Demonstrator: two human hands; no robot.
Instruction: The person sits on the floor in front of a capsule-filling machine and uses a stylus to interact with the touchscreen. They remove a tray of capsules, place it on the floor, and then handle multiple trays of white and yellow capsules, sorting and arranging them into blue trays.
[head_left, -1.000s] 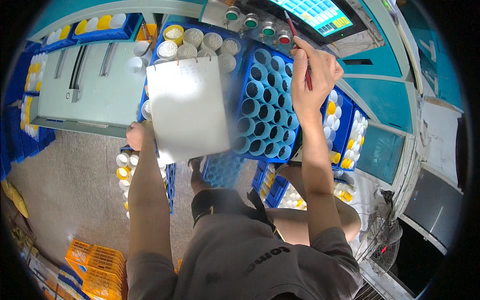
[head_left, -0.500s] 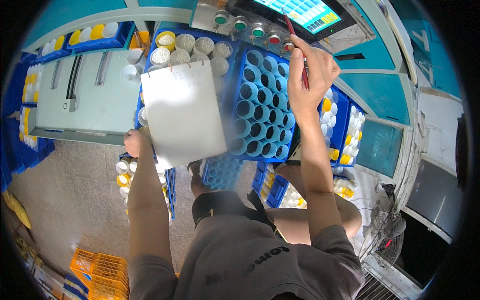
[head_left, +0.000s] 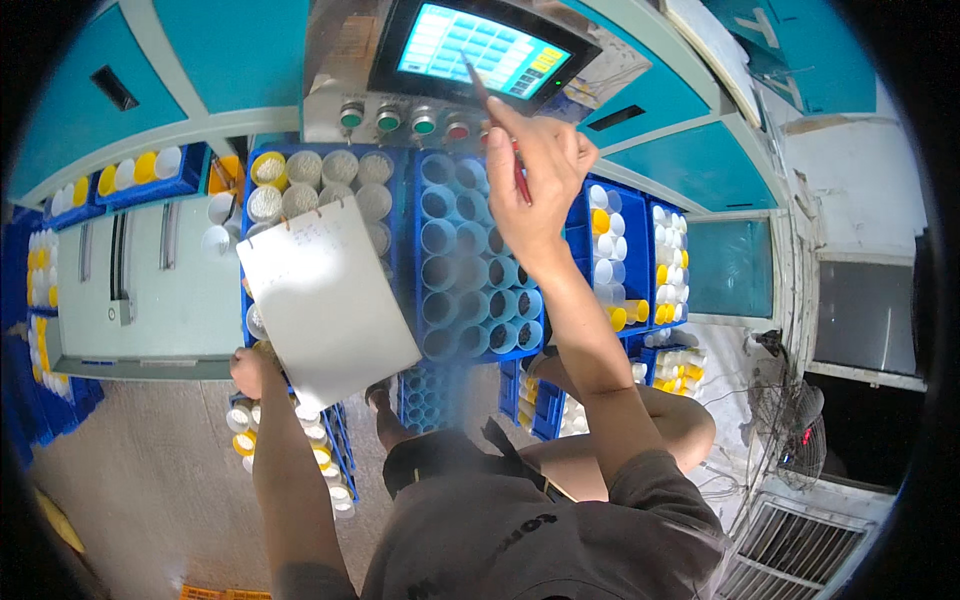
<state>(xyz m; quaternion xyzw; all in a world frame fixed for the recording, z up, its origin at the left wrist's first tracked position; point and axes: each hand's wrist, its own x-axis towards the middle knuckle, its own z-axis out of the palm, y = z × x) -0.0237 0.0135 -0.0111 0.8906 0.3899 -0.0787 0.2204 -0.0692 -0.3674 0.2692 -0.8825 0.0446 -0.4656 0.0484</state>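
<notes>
My right hand (head_left: pixel 540 175) is closed round a slim dark-red pen (head_left: pixel 522 180). The pen's far end overlaps the lit touchscreen (head_left: pixel 470 55); I cannot tell whether it touches. My left hand (head_left: pixel 256 372) is curled at the left edge of the blue tray, beside the notebook; what its fingers hold is hidden. An open spiral notebook (head_left: pixel 335 310) lies tilted over white and yellow cups of pale pellets (head_left: pixel 302 168). Right of it, a blue tray (head_left: pixel 410 280) holds rows of light-blue cups (head_left: pixel 440 270), several with dark contents.
Below the screen runs a row of green and red push buttons (head_left: pixel 424 120). A grey-green panel (head_left: pixel 150 290) stands at left. More blue crates of cups (head_left: pixel 670 260) stand at right, others on the floor by my legs. A fan (head_left: pixel 790 430) is at far right.
The view has shifted, showing more of the screen and cabinets at the top. My right hand with the pen has come over the lower part of the screen. My left hand stays by the tray edge.
</notes>
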